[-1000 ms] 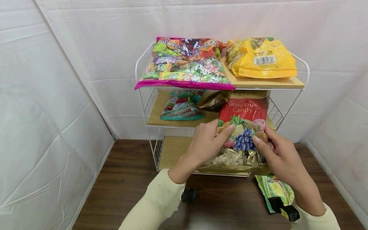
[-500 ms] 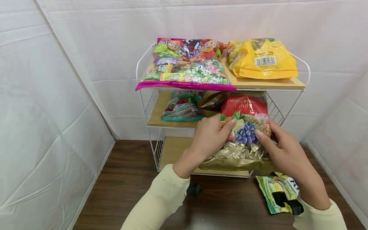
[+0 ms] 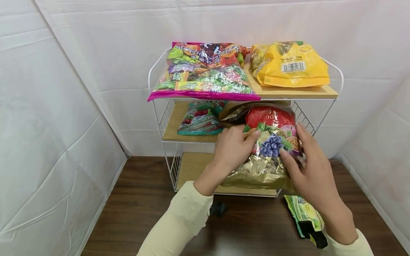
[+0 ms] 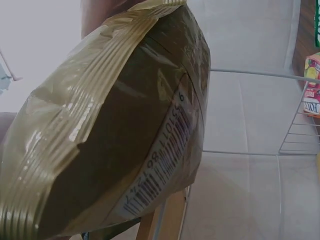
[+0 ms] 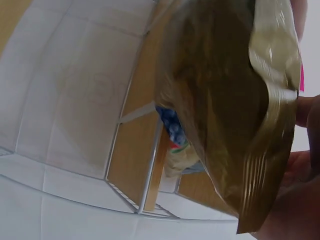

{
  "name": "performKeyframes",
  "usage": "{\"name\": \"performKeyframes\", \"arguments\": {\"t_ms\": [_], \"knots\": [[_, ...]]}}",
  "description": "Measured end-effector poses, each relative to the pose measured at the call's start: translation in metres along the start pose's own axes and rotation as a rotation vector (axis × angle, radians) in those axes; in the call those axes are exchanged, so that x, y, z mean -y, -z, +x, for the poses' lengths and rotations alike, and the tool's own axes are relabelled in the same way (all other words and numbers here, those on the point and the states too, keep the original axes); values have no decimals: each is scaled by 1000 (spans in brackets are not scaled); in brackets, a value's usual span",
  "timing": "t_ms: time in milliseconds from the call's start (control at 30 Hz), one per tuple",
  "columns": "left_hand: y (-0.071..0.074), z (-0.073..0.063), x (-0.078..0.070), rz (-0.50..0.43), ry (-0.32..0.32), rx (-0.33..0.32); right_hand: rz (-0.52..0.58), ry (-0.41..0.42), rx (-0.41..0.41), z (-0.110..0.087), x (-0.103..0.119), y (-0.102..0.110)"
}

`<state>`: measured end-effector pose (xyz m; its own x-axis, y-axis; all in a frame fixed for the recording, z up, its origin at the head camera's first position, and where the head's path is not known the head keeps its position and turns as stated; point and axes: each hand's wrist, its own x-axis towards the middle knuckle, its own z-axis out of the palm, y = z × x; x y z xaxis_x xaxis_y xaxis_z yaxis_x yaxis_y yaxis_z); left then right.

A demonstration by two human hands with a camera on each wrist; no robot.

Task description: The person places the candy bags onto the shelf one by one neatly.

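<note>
A gold and red bag of mixed fruit candy (image 3: 271, 145) is held up in front of the rack's middle shelf, its printed front towards the head camera. My left hand (image 3: 229, 151) grips its left side, thumb on the front. On the right side, my right hand (image 3: 315, 170) holds it between the thumb on the front and fingers along the edge. The left wrist view shows the bag's gold back (image 4: 125, 125) with a barcode. In the right wrist view its crimped gold end (image 5: 265, 165) lies beside the right fingers.
A white wire rack with wooden shelves (image 3: 198, 167) stands against white cloth. Up top lie a chewy candy bag (image 3: 205, 76) and a yellow bag (image 3: 291, 67). A teal bag (image 3: 201, 122) and another gold bag (image 3: 234, 115) sit on the middle shelf. A green packet (image 3: 304, 211) lies on the table.
The candy bag has tilted back and lowered slightly, its top dipping under the upper shelf. My right hand's fingers have spread wider along the bag's right edge; the left keeps its grip.
</note>
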<state>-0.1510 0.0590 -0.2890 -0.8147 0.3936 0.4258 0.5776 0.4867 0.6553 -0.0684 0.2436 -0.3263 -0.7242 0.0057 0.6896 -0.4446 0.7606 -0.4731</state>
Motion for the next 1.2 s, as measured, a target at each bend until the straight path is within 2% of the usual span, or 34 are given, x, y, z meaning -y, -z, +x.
{"name": "performKeyframes", "arguments": {"t_ms": [100,200,333,433,533,633,700,867,967,1067,1133,1200], "knots": [[-1,2,-1,15,19,12,-38,152,-84,-7,2,-9],[-2,4,-3,47,12,39,-86,257,-117,-13,6,-15],[-2,8,-5,102,-9,57,-170,335,-122,-17,11,-17],[-2,11,-6,109,9,47,-214,377,-135,-20,13,-17],[-1,14,-6,89,43,54,-279,394,-132,-26,12,-17],[1,16,-7,84,55,71,-318,396,-167,-34,10,-21],[1,18,-7,81,59,84,-307,401,-228,-38,8,-24],[4,21,-8,41,65,107,-223,451,-439,-35,7,-32],[7,21,-7,-15,60,104,-218,451,-526,-30,11,-34],[11,16,-8,-49,54,88,-220,428,-579,-26,16,-34],[14,9,-11,6,-4,43,-216,406,-591,-23,18,-32],[16,-1,-12,80,-128,-37,-213,381,-587,-22,20,-29]]}}
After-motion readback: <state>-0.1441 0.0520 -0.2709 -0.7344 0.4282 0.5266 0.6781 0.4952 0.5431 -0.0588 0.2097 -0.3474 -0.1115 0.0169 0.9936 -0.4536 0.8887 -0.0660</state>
